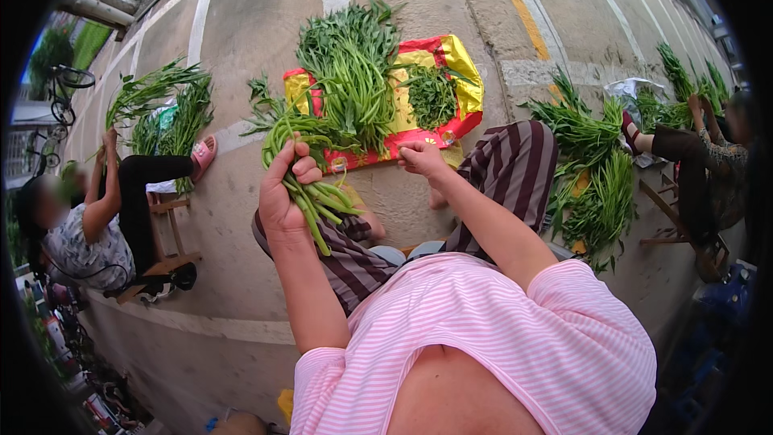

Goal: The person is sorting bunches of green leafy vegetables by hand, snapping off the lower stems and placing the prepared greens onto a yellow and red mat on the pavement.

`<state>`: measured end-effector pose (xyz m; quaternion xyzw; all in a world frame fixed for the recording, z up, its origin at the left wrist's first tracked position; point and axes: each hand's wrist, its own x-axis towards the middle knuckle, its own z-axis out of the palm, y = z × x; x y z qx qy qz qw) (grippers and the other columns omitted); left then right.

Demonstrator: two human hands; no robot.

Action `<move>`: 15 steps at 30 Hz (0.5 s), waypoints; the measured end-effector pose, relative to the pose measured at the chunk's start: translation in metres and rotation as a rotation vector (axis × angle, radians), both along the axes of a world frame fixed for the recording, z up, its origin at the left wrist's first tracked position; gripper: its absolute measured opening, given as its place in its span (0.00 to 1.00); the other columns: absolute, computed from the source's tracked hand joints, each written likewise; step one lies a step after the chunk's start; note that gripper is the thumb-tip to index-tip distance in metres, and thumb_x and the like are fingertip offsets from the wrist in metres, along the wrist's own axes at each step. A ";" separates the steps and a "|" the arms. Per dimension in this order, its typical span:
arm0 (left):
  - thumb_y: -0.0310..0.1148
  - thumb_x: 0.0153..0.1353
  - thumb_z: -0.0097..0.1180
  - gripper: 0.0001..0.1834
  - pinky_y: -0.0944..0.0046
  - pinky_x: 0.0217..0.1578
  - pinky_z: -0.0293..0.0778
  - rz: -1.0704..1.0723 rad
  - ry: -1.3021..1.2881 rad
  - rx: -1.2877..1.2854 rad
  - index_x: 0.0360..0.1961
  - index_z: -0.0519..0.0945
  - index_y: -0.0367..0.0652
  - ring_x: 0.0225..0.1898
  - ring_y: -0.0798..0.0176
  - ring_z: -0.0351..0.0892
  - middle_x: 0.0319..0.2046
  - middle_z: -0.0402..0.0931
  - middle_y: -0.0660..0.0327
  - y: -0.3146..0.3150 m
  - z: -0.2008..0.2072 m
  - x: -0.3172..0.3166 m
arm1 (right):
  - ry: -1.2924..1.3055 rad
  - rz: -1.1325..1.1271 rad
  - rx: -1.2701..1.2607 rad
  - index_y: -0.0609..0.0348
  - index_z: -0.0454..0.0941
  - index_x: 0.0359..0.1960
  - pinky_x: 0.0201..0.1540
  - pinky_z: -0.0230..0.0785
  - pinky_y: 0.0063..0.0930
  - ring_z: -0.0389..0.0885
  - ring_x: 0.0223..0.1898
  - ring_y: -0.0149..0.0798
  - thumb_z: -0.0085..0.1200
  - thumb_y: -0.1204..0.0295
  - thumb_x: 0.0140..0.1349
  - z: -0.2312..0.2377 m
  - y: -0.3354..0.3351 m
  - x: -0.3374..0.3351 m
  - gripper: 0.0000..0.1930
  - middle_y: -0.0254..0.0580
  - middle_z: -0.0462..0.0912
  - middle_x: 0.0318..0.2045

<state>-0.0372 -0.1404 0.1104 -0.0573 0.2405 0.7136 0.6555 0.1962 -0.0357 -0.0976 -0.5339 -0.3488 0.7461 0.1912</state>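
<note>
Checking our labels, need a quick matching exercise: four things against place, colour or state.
1. left hand
2. right hand
3. sheet
4. sandal

A. red and yellow, under greens
B. pink, worn by a co-worker
C. near the sheet's lower edge, apart from the held stems
D. gripping stems

Pairs: 1-D, 2-C, 3-A, 4-B

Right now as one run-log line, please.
left hand: gripping green stems | right hand: fingers curled, near red-and-yellow sheet | on sheet: large leafy bunch, smaller leafy pile
</note>
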 end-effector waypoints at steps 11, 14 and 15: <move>0.26 0.69 0.45 0.11 0.73 0.24 0.65 -0.020 -0.003 0.134 0.49 0.73 0.34 0.25 0.72 0.65 0.35 0.75 0.57 0.000 0.047 0.024 | -0.286 -0.125 0.491 0.69 0.66 0.59 0.50 0.70 0.31 0.79 0.48 0.44 0.50 0.67 0.62 0.020 0.057 0.002 0.25 0.55 0.79 0.47; 0.27 0.68 0.47 0.10 0.73 0.25 0.66 -0.042 0.100 0.121 0.48 0.73 0.36 0.26 0.72 0.66 0.34 0.75 0.58 0.012 0.041 0.039 | -0.598 -0.150 0.817 0.68 0.72 0.55 0.57 0.66 0.34 0.76 0.53 0.46 0.54 0.60 0.59 0.014 0.088 0.024 0.27 0.54 0.77 0.48; 0.27 0.67 0.51 0.10 0.74 0.25 0.68 -0.017 0.246 0.024 0.48 0.74 0.38 0.26 0.73 0.68 0.34 0.76 0.60 0.010 0.035 0.049 | -0.359 -0.088 0.582 0.65 0.75 0.52 0.54 0.68 0.30 0.78 0.50 0.40 0.53 0.60 0.61 0.036 0.080 0.018 0.23 0.49 0.80 0.45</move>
